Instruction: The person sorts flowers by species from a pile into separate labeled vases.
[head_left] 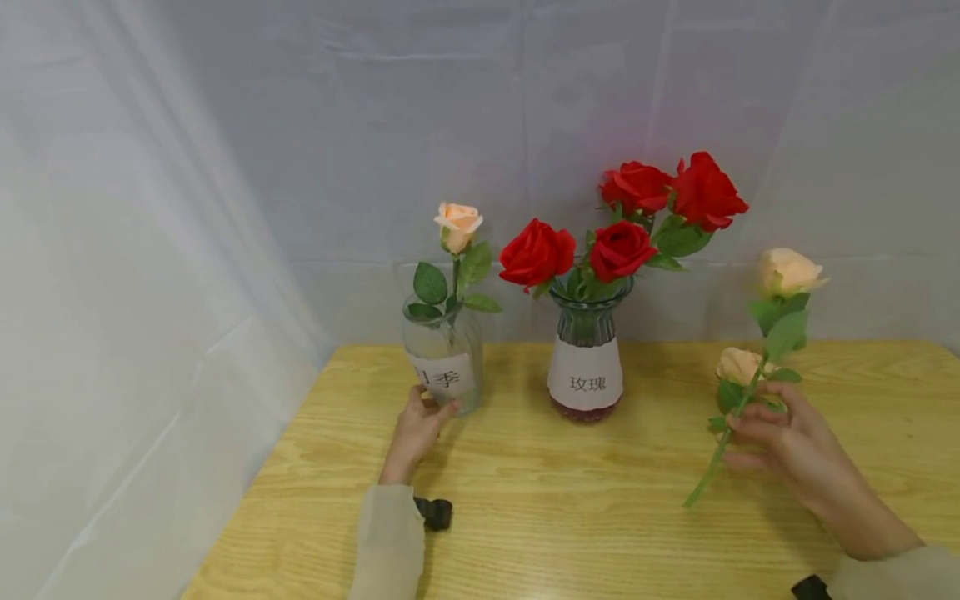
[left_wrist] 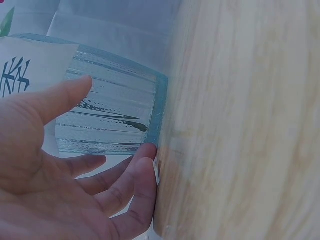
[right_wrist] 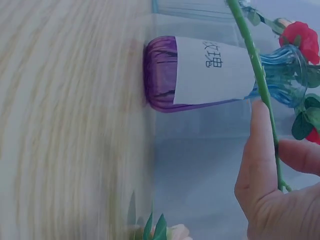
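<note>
At the left, my left hand [head_left: 417, 429] holds the lower part of a clear glass vase [head_left: 471, 333]. Its thumb lies across the front and the other fingers are at the side, low by the tabletop. A single peach rose [head_left: 459, 227] stands in this vase, and a white paper label [left_wrist: 37, 65] wraps it. To the right, my right hand [head_left: 798, 446] pinches the green stem [right_wrist: 252, 57] of another peach rose [head_left: 791, 272] between thumb and fingers, bloom up and stem end slanting down-left. Behind that hand, one more peach rose [head_left: 738, 367] lies partly hidden.
A blue-green and purple glass vase [head_left: 588, 414] with a labelled paper band stands mid-table, holding several red roses [head_left: 537, 254]. The wooden table [head_left: 525, 517] ends at a pale sheet [head_left: 360, 150] hanging behind it and on the left.
</note>
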